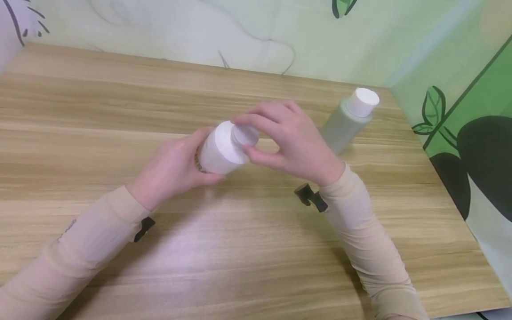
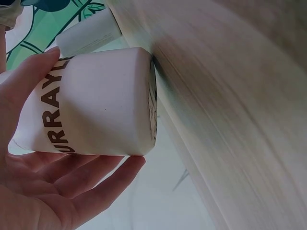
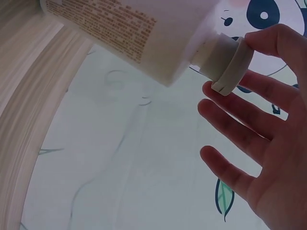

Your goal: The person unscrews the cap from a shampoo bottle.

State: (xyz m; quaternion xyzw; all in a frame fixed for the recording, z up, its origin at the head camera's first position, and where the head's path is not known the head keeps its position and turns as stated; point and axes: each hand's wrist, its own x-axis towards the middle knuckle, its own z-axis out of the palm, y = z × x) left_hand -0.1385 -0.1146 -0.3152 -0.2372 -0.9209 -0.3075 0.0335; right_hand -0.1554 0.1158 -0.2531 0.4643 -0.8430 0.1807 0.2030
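Note:
A white bottle (image 1: 224, 151) with dark lettering is tilted above the table, its capped end toward my right hand. My left hand (image 1: 172, 166) grips its body, thumb on one side and fingers on the other. In the left wrist view the bottle (image 2: 105, 100) shows large brown letters, and its base edge overlaps the tabletop. With thumb and fingertips my right hand (image 1: 294, 138) pinches the white cap (image 1: 245, 135). From the right wrist, the cap (image 3: 232, 67) shows a wider outer rim between thumb and fingers; the other fingers are spread beside it.
A pale green bottle (image 1: 344, 124) with a white cap stands behind my right wrist. The wooden table (image 1: 224, 266) meets a painted wall (image 1: 160, 26) at the back and a green mural on the right. Black wrist mounts (image 1: 310, 195) stick out below my sleeves.

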